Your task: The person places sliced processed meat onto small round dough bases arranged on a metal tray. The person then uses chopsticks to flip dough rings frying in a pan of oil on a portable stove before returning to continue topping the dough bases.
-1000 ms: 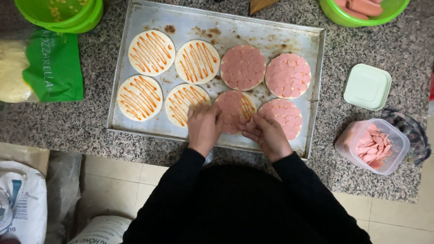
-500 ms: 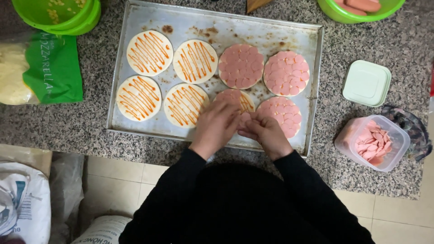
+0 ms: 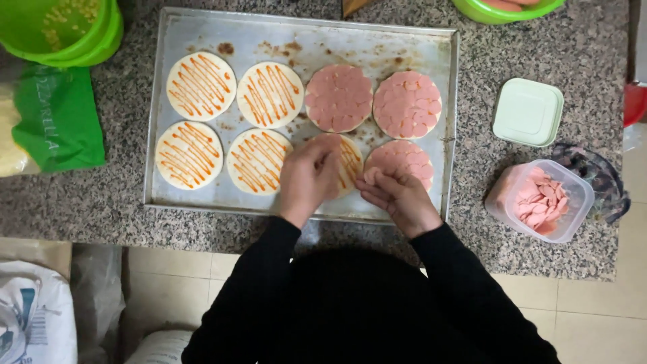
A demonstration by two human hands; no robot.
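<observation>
Orange zigzags on pale dough rounds (image 3: 201, 85); pink sausage slices (image 3: 544, 201); grey tray (image 3: 296, 42)

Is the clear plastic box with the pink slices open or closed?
Open. The clear box has no lid on it, so the pink slices inside show directly. A pale green lid lies apart on the counter.
</observation>
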